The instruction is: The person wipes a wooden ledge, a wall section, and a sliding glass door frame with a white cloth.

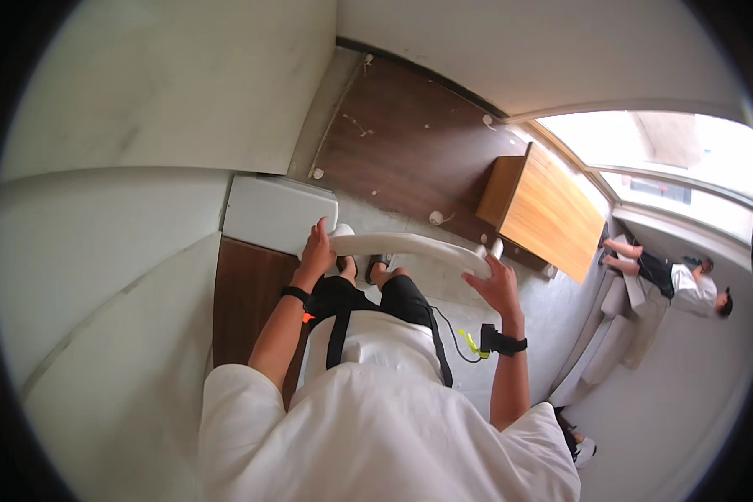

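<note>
A long white object, soft-looking like rolled or folded cloth [408, 245], stretches across in front of me at about knee height in the picture. Its left end meets my left hand [317, 252], whose thumb or finger points up beside it. My right hand [497, 280] is at the other end, fingers spread and slightly blurred, touching or just beside the white material. Each wrist wears a black strap; a cable runs near the right one. Below the white object are my feet in dark sandals.
Ahead lies a dark brown wood-look panel [408, 138] with several white bits on it. A light wooden cabinet [552, 213] stands to the right, a white box-like surface [276, 210] to the left. Another person [665, 273] is by the sofa [615, 339] at far right, near a window.
</note>
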Available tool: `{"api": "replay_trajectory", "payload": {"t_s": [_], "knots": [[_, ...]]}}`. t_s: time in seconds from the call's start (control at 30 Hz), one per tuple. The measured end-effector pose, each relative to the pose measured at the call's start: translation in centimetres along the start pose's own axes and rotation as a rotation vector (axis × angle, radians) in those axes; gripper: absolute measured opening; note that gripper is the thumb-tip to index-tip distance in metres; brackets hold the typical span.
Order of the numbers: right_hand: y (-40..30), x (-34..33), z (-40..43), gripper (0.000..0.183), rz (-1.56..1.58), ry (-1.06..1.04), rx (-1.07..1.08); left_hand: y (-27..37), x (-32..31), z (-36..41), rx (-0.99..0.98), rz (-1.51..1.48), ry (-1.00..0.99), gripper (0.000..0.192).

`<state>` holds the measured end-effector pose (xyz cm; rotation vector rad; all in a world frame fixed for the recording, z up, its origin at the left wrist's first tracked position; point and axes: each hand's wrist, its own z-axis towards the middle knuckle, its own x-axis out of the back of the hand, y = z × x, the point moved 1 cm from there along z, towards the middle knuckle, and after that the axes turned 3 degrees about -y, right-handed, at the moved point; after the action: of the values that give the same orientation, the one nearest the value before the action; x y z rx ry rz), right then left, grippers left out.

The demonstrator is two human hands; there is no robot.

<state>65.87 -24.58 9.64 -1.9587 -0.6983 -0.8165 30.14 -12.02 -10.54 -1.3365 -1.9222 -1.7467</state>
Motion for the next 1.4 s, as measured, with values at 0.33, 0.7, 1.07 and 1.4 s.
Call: {"api": "replay_trajectory", "payload": {"t_s": [0.33,0.7,1.07,1.4], "knots": [[6.2,1.4,-7.8,0.017,0.243,0.547,-0.198,5.9,4.7,-1.5,-0.150,0.351,-0.120,0.018],[22.3,-6.6,-11.2,0.065,0.675,-0.180,-0.623,8.3,-0.9,-0.8,0.192,0.155,-0.307,0.036],[42.6,-4.0,-12.1,0.029,0.548,-0.201,-0.203,18.8,-10.3,-9.1,-0.023,-0.141,-0.031,0.023],[43.9,4.7,5.7,0.033,0.164,-0.577,-0.238,23.2,-14.5,-26.2,0.153,-0.132,0.017,0.032]]}}
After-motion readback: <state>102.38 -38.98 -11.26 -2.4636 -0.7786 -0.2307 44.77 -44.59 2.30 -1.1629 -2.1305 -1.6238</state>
